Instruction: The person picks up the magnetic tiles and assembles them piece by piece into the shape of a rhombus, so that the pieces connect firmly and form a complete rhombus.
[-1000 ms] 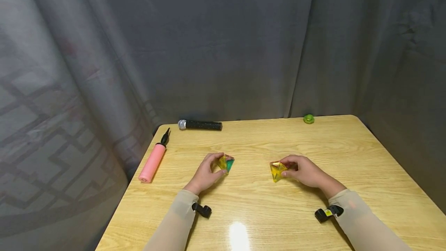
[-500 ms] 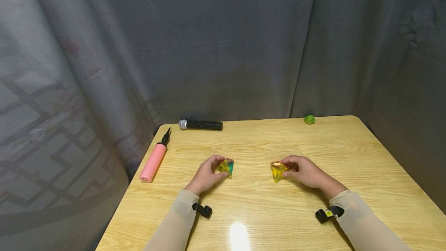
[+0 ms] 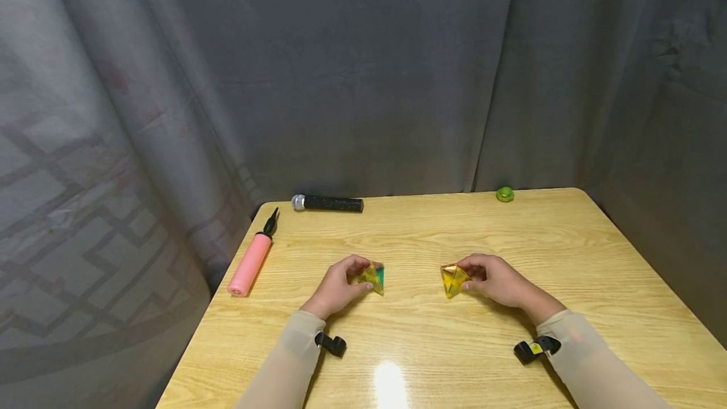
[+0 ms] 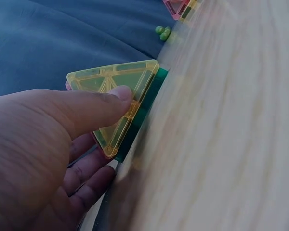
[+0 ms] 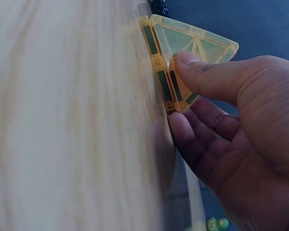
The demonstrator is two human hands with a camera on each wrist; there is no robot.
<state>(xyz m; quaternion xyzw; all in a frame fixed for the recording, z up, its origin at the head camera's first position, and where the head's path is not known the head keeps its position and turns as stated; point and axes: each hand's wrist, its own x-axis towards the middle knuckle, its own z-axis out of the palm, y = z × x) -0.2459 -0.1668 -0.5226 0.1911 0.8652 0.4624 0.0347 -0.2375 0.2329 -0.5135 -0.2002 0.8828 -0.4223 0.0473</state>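
My left hand [image 3: 336,286] pinches a small pyramid of translucent magnetic tiles [image 3: 373,276] between thumb and fingers. Its near face is yellow, and a green tile shows behind; in the left wrist view, the thumb presses the yellow triangular tile [image 4: 140,79], with the green edge close along the tabletop. Across a gap, my right hand [image 3: 501,279] pinches a second magnetic-tile pyramid [image 3: 450,279], yellow with a reddish far side. The right wrist view has the thumb on a yellow triangular tile [image 5: 171,34] and the other fingers curled underneath, partly hidden.
On the wooden table [image 3: 414,339], a pink hand pump [image 3: 250,266] with a black nozzle lies along the left edge. A black microphone [image 3: 332,204] with a silver head rests at the back left. A small green object [image 3: 504,194] sits at the back edge, before grey curtains [image 3: 352,81].
The left pyramid has turned in my fingers and come slightly nearer, so less of its green side shows in the head view. My right hand and its pyramid have stayed almost still.
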